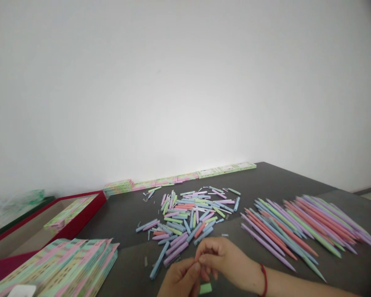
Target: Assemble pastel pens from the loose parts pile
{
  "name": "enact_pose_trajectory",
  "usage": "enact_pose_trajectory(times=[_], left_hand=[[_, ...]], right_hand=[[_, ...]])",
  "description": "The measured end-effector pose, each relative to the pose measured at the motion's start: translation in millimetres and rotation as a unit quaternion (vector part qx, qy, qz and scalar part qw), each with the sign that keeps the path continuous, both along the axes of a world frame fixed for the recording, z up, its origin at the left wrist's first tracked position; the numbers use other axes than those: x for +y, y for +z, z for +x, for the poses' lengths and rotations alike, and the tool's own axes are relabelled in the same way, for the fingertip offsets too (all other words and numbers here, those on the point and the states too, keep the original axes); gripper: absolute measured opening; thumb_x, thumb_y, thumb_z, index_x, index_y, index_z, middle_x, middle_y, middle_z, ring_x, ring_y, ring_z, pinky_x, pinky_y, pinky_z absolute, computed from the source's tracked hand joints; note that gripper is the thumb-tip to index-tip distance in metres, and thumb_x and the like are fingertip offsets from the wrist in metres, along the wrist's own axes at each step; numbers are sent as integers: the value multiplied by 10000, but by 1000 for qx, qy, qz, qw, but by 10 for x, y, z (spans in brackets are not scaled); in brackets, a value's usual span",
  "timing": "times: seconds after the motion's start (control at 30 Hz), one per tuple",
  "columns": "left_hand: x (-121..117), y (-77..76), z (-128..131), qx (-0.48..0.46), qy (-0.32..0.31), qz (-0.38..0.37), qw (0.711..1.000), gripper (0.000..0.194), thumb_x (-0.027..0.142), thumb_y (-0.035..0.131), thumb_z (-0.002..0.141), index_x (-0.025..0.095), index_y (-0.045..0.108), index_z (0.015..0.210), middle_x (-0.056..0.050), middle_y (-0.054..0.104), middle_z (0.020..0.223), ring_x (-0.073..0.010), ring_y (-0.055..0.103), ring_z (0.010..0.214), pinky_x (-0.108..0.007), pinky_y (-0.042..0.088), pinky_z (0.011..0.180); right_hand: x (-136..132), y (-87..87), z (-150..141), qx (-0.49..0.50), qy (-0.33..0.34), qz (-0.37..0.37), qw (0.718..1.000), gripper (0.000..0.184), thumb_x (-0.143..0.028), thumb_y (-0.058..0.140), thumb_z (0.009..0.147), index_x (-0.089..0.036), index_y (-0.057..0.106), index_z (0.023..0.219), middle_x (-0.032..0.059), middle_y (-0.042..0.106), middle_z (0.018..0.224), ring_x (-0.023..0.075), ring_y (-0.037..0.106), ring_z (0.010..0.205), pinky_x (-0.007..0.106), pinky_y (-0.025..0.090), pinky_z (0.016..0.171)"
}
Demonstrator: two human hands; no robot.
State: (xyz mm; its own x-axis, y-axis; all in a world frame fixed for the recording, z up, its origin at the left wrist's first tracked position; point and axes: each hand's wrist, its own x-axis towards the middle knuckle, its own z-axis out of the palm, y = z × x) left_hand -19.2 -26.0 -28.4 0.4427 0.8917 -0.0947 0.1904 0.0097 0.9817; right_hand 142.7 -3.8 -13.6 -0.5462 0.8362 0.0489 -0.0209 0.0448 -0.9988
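Note:
My left hand (179, 280) and my right hand (224, 260) meet at the front of the table, fingertips pinched together. Whatever sits between them is hidden by the fingers. A short light green piece (205, 288) shows just below my fingers; I cannot tell whether it is held or lying on the table. Right beyond my hands spreads a loose heap of pastel pen parts (185, 222) in blue, purple, green and coral. To the right of my right hand lie many long pointed pastel pens (284, 231), side by side. A red cord (264, 280) circles my right wrist.
Stacked printed pastel packs (71, 264) lie at the front left, with a white object (22, 291) on them. Behind is a red open box (94, 200) holding another pack. Flat pastel boxes (185, 176) line the dark table's (117, 231) back edge against the wall.

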Motion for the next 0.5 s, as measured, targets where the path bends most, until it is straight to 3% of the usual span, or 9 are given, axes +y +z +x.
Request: enact_pose_trajectory(times=[0.17, 0.27, 0.33, 0.4, 0.5], left_hand=[[-23, 63, -37, -5, 34, -26, 999, 538, 603, 317, 844, 163, 594, 707, 47, 463, 460, -85, 326, 385, -214, 220, 405], [-25, 141, -110, 38, 109, 67, 991, 505, 497, 243, 899, 174, 618, 801, -9, 553, 658, -138, 475, 561, -242, 354, 509], [-19, 143, -138, 122, 119, 188, 967, 338, 370, 335, 888, 186, 613, 831, -36, 588, 777, -178, 535, 730, -280, 411, 650], [-5, 78, -132, 229, 64, 295, 925, 119, 250, 505, 785, 197, 610, 798, -42, 612, 834, -203, 543, 838, -304, 404, 758], [27, -91, -86, 349, -10, 357, 867, 124, 159, 648, 620, 209, 612, 728, -22, 628, 816, -211, 545, 823, -301, 395, 755]], right_hand=[[-31, 27, 38, 21, -34, -44, 998, 242, -378, 605, 715, -137, 588, 727, -12, 583, 564, 88, 508, 464, 190, 383, 431], [-40, 15, 184, 42, -99, -45, 993, 275, -410, 622, 708, -138, 598, 736, -24, 560, 571, 88, 503, 472, 200, 394, 447], [-41, -9, 359, 32, -134, -25, 990, 280, -423, 607, 735, -144, 599, 745, -29, 554, 574, 87, 492, 471, 207, 391, 461], [-43, -47, 556, -4, -160, 1, 987, 272, -420, 585, 770, -149, 600, 756, -27, 563, 577, 87, 487, 471, 214, 383, 478], [-57, -110, 771, -51, -188, 25, 981, 248, -394, 555, 806, -151, 600, 782, -26, 572, 584, 89, 491, 480, 219, 373, 498]])
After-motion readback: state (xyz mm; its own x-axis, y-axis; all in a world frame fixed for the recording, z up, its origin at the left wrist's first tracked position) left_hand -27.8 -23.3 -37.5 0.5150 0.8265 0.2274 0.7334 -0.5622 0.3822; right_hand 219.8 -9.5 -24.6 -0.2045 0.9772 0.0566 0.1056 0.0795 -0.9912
